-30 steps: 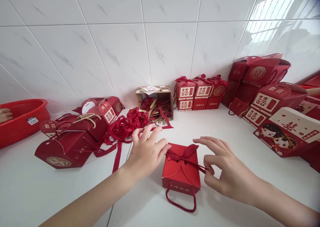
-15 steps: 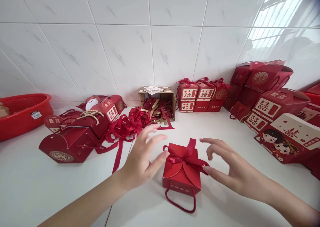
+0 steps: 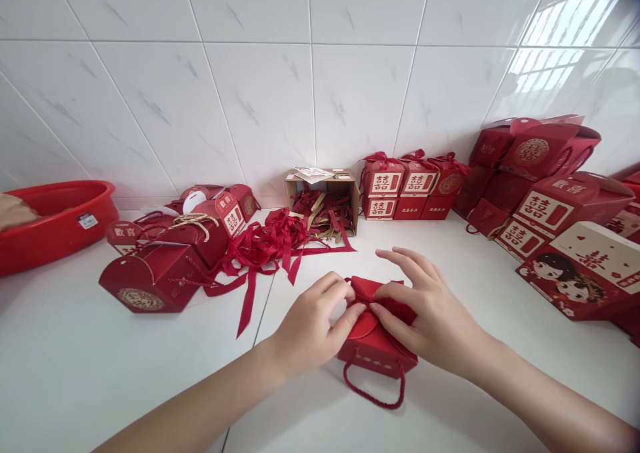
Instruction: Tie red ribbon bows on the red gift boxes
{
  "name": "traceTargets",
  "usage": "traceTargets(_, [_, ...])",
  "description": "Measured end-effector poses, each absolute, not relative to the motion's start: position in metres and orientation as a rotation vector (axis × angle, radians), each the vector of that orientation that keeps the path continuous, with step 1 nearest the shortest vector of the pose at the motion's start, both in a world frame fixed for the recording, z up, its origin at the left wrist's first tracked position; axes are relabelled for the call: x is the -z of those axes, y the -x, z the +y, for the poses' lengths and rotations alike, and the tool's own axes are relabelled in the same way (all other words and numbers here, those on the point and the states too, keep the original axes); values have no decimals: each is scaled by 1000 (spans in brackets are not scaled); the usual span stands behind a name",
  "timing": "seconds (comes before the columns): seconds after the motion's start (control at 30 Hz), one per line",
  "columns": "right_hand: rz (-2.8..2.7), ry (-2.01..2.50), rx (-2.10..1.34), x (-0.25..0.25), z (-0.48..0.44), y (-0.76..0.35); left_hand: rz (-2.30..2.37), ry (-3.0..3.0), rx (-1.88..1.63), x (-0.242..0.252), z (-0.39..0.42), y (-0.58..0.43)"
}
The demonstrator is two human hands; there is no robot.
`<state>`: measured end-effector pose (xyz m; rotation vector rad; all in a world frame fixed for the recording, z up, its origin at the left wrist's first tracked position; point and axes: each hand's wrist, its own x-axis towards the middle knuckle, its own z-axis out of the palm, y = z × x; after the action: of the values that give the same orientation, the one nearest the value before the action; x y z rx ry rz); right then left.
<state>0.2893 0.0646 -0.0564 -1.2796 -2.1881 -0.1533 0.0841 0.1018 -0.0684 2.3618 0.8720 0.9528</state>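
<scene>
A small red gift box with a rope handle hanging at its front stands on the white table before me. Over its folded top flaps, my left hand pinches the red ribbon from the left side. My right hand grips the ribbon from the right, thumb and index finger together near the knot, its other fingers stretched above the box. Most of the bow is covered by my fingers.
Tangled red ribbons lie behind, beside a cardboard box holding more ribbon pieces. Red gift boxes stand at left, more boxes by the tiled wall, and a stack at right. A red basin sits far left.
Both hands have moved inward from either side of the gift box and closed on the ribbon at its top. The view has shifted slightly left.
</scene>
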Motion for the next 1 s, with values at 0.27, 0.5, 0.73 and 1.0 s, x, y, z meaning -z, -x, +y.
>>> traceTargets(0.27, [-2185, 1216, 139, 63, 64, -288, 781, -2313, -925, 74, 97, -81])
traceTargets(0.5, [-2178, 1206, 166, 63, 62, -287, 840, -2095, -969, 81, 98, -79])
traceTargets(0.73, [-2182, 1209, 263, 63, 55, -286, 771, -1495, -930, 94, 101, -84])
traceTargets(1.0, [-2200, 1255, 339, 70, 53, -297, 845, -1032, -949, 115, 104, -89])
